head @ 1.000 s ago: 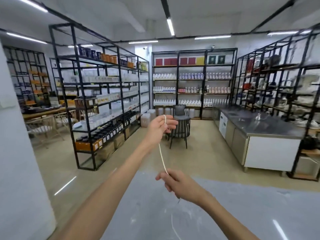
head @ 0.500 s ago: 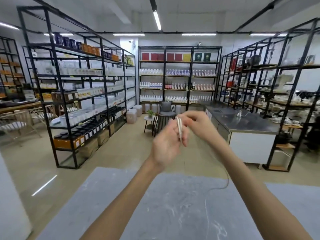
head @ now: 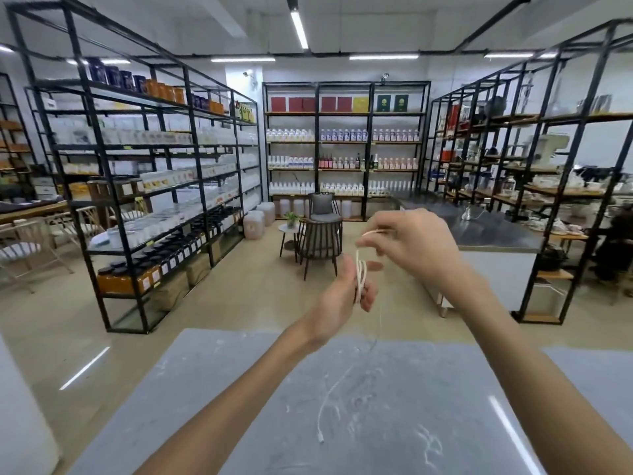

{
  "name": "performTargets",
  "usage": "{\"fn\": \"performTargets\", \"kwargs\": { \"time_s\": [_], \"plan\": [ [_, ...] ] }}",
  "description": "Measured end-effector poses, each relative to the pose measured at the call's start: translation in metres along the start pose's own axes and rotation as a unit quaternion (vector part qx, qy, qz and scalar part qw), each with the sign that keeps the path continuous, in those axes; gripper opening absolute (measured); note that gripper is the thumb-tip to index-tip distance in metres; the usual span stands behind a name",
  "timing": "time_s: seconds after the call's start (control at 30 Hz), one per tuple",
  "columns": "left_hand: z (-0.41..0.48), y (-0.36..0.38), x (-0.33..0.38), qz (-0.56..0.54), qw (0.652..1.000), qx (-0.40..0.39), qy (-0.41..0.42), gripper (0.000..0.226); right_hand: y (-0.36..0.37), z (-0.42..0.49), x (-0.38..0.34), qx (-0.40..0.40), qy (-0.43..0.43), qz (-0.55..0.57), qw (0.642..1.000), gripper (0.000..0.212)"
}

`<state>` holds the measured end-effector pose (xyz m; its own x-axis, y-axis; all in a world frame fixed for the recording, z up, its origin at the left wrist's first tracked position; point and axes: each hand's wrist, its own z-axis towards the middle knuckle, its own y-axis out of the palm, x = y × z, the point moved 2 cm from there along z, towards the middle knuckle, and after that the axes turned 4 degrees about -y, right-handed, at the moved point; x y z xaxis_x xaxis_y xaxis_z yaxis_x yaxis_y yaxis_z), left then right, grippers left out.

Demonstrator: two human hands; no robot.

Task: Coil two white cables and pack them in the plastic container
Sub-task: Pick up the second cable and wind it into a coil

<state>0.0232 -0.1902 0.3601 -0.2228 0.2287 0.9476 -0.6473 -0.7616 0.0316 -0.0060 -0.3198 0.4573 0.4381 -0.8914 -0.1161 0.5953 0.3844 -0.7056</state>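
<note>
Cable (head: 359, 272) is thin, white and light, so it will flop and spring out of its loops the moment you slacken; keep your left hand (head: 337, 296) pinched on the gathered bundle at its middle, where the strands cross your palm; that hand's fingers are curled narrow around a few loops standing upright; your right hand (head: 414, 248), just above and beside it, has thumb and forefinger nipped on the next turn of the same cable, arching it over toward the bundle; from there the free length drops in a fine line, hard to follow against the floor, down to the grey table (head: 205, 389); the tail (head: 325, 409) lies slack on the surface and ends in a small connector (head: 322, 440), probably the plug end, though it is too small to be sure; feed it hand over hand; no plastic container in view, and I cannot see a second cable either.
</note>
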Motion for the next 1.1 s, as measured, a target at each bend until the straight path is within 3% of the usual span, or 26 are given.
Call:
{"fn": "performTargets", "kwargs": {
  "time_s": [0.13, 0.27, 0.33, 0.43, 0.47, 0.53, 0.6, 0.7, 0.77, 0.83, 0.9, 0.97, 1.03, 1.1],
  "plan": [
    [-0.003, 0.0, 0.023, -0.051, 0.998, -0.017, 0.039, 0.07, 0.037, 0.009, 0.025, -0.033, 0.086, 0.211, 0.973, 0.021],
    [0.013, -0.027, 0.038, -0.163, 0.986, 0.038, 0.007, 0.075, 0.096, -0.034, 0.006, -0.036, 0.16, 0.296, 0.941, 0.041],
    [0.024, -0.044, 0.036, -0.19, 0.978, 0.085, -0.001, 0.076, 0.111, -0.063, -0.015, -0.112, 0.153, 0.285, 0.94, 0.034],
    [0.033, -0.059, 0.026, -0.085, 0.986, 0.144, -0.013, 0.07, 0.101, -0.085, -0.037, -0.229, 0.091, 0.179, 0.953, 0.024],
    [0.03, -0.058, 0.021, -0.045, 0.989, 0.135, -0.026, 0.068, 0.088, -0.081, -0.038, -0.209, 0.068, 0.129, 0.967, 0.024],
    [0.018, -0.045, 0.008, 0.012, 0.997, 0.075, -0.03, 0.064, 0.054, -0.059, -0.029, -0.087, 0.009, -0.002, 0.996, 0.025],
    [0.001, -0.03, -0.005, 0.017, 1.0, -0.008, -0.016, 0.063, 0.022, -0.034, -0.017, 0.027, -0.017, -0.051, 0.998, 0.021],
    [-0.01, -0.019, 0.004, -0.05, 0.995, -0.081, 0.001, 0.072, 0.017, -0.006, 0.004, 0.017, 0.016, 0.137, 0.99, 0.009],
    [-0.01, -0.02, 0.024, -0.086, 0.992, -0.092, -0.001, 0.078, 0.044, -0.003, 0.009, -0.005, 0.06, 0.281, 0.958, 0.022],
    [-0.006, -0.026, 0.04, -0.116, 0.991, -0.067, 0.001, 0.086, 0.08, -0.017, 0.009, -0.032, 0.141, 0.351, 0.925, 0.036],
    [0.003, -0.038, 0.05, -0.183, 0.982, -0.021, 0.029, 0.088, 0.112, -0.045, 0.004, -0.064, 0.197, 0.375, 0.904, 0.042],
    [0.015, -0.053, 0.053, -0.177, 0.982, 0.05, 0.049, 0.085, 0.128, -0.076, -0.008, -0.129, 0.207, 0.372, 0.896, 0.035],
    [0.024, -0.06, 0.046, -0.084, 0.989, 0.117, 0.028, 0.077, 0.122, -0.094, -0.022, -0.192, 0.15, 0.288, 0.926, 0.033],
    [0.021, -0.051, 0.028, 0.007, 0.993, 0.12, -0.019, 0.07, 0.097, -0.088, -0.028, -0.182, 0.079, 0.181, 0.963, 0.042]
  ]
}}
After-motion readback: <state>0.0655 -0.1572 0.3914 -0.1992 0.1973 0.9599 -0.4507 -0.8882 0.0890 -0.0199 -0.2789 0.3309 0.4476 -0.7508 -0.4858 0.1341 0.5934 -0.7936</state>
